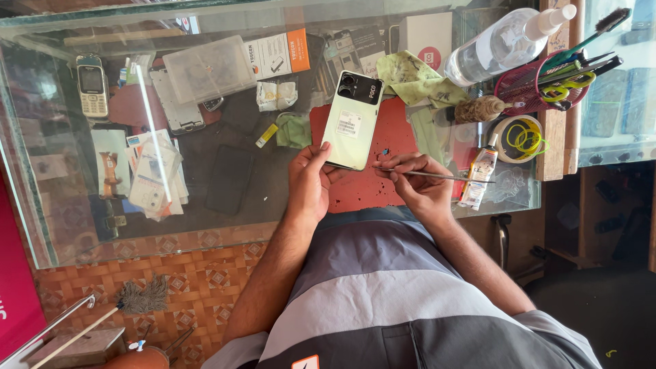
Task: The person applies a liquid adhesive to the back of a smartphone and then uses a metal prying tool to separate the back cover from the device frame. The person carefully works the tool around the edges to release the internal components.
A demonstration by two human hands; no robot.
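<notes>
Glass counter (225,225) bears a red mat (383,137); on it lies a pale green phone (352,119), stiff, light, slippery-backed, likely fragile; left hand (309,183) pinches its near edge, the safest hold; right hand (420,183) grips thin metal tweezers (437,176).

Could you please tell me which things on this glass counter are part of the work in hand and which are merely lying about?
In hand: pale green phone, held by left hand; thin metal tool, in right hand; red mat.

Lying about: keypad phone, spray bottle, pink pen holder, glue tube, green cloth.
</notes>
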